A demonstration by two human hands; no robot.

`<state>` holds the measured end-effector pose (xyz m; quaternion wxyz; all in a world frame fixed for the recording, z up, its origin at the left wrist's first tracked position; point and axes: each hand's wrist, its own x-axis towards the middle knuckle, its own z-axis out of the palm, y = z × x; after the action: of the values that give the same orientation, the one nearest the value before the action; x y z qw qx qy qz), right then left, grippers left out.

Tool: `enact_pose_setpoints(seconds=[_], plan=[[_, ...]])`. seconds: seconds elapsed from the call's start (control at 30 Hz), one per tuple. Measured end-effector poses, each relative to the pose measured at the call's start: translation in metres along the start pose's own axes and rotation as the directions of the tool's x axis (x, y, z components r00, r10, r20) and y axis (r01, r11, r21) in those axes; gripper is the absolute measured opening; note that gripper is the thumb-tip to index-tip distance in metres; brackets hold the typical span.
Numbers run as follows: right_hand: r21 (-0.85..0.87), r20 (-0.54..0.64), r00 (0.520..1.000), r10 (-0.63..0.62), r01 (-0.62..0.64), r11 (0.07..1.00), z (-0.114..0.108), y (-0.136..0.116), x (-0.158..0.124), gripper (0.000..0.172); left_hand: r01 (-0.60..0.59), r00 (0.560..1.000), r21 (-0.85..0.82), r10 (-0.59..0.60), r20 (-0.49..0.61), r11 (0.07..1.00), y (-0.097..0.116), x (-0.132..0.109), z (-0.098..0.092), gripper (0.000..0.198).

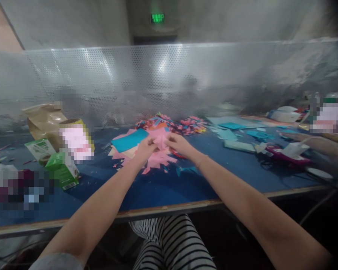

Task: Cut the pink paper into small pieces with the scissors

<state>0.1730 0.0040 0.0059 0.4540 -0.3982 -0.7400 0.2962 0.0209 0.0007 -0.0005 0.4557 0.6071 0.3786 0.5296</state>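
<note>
- In the head view, between both hands: thin pink paper piece (159, 135), creased-looking, raised over the far part of the landmark, a spread heap of pink paper with jagged, spiky edges (157, 162).
- Left hand (146, 145), above the heap: fingers bent inward, thumb and fingertips nearly meeting, apparently pinching the left side of the pink paper piece.
- Right hand (179, 144), also above the heap: curled much the same way, apparently pinching the right side; exact contact of single fingertips too blurred to tell.
- Step in hand, judging by the pose: two-handed fingertip work on the pink paper piece, perhaps parting or shaping layers; cannot tell which.
- Next move, by the same judgement: calling for a light, even pinch and small, matched motions, given the risk of creasing or tearing in thin paper.
- On the left part of the heap: smooth, flat, strong-blue rectangular paper sheet (129, 140), laid across pink paper.
- Just behind the heap: loose, ruffled mound of small multicoloured paper pieces (190, 125).
- Just right of the heap's near edge: sharp-cornered teal paper scraps (187, 170).
- Farther right and behind the heap: flat pale-blue paper sheets (214, 120).
- Well left of the heap: crinkled brown bag (43, 118); boxy green-and-white carton (63, 170).
- Beneath the heap: dark-blue tabletop (202, 191), worn along the wooden front edge.
</note>
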Motion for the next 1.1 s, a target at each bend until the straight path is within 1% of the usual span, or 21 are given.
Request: enact_pose_setpoints(seconds=[0.07,0.13,0.2,0.33,0.43,0.5,0.63,0.73,0.83,0.93,1.03,1.1], plan=[[0.021,-0.009,1.000,-0.008,0.008,1.000,0.001,0.003,0.001,0.015,0.019,1.000,-0.026,-0.019,0.000,0.999,0.000,0.000,0.000,0.019],[0.068,0.009,1.000,-0.006,0.005,0.998,0.003,0.006,0.002,0.014,0.027,1.000,-0.057,-0.026,0.005,0.998,0.001,-0.001,0.001,0.017],[0.097,0.030,1.000,-0.005,0.002,0.995,0.004,0.008,0.002,0.017,0.031,1.000,-0.080,-0.031,0.003,0.996,0.002,-0.002,0.001,0.017],[0.039,0.033,0.999,-0.026,0.025,0.999,0.004,0.007,0.001,0.022,0.043,0.999,-0.073,-0.042,0.024,0.996,0.001,-0.003,0.002,0.020],[-0.007,0.054,0.997,-0.053,0.053,0.999,0.004,0.006,0.000,0.018,0.057,0.997,-0.069,-0.054,0.054,0.996,0.001,-0.004,0.002,0.021],[-0.003,0.065,0.996,-0.060,0.061,0.998,0.004,0.005,-0.001,0.015,0.068,0.996,-0.082,-0.064,0.056,0.994,0.002,-0.004,0.002,0.021],[0.089,0.071,0.997,-0.008,0.002,0.996,0.005,0.001,-0.001,0.015,0.089,0.995,-0.170,-0.080,0.060,0.981,0.003,-0.004,0.003,0.021],[0.172,0.051,0.998,0.024,-0.033,0.985,0.005,-0.003,-0.002,0.014,0.100,0.995,-0.242,-0.091,0.051,0.965,0.004,-0.005,0.003,0.019],[0.211,0.036,0.999,0.007,-0.015,0.977,0.006,-0.003,-0.002,0.012,0.082,0.996,-0.247,-0.074,0.042,0.965,0.006,-0.006,0.003,0.014],[0.283,0.015,1.000,-0.016,0.012,0.959,0.007,0.002,0.000,0.011,0.072,0.997,-0.274,-0.059,0.055,0.959,0.007,-0.005,0.002,0.011],[0.391,0.003,1.000,-0.018,0.016,0.920,0.007,0.010,0.003,0.017,0.067,0.996,-0.335,-0.043,0.078,0.940,0.007,-0.004,0.002,0.010],[0.437,0.005,1.000,-0.003,0.000,0.899,0.007,0.013,0.005,0.021,0.068,0.996,-0.365,-0.044,0.074,0.929,0.009,-0.004,0.002,0.010]])
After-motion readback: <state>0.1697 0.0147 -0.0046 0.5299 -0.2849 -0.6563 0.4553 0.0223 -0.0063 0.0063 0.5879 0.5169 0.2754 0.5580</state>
